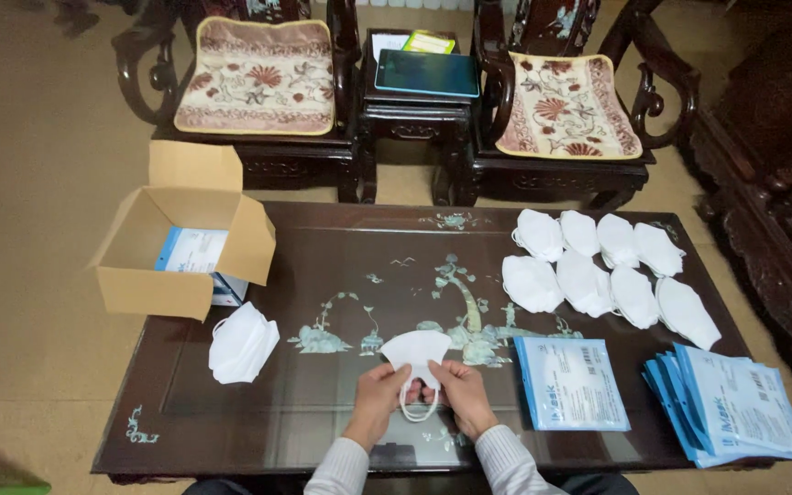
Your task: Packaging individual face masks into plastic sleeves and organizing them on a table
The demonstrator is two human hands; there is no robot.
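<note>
We see two bare hands, the left hand (376,396) and the right hand (463,394), entering from the lower edge; no rings, watch or gloves are visible; each forearm wears a long, light grey-white sleeve with fine ribbing; the cuffs end at the wrists; dark clothing shows below, between the sleeves.

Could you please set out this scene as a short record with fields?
Setting: dark inlaid table under glass, two cushioned chairs behind
Left hand: holds the folded white mask at its lower left
Right hand: holds the same mask at its lower right
Ear loops: hang between the two hands
Left of hands: stack of white masks
Far left: open cardboard box
Far right: two rows of white masks
Near right: single blue pouch, pile of blue pouches
</note>
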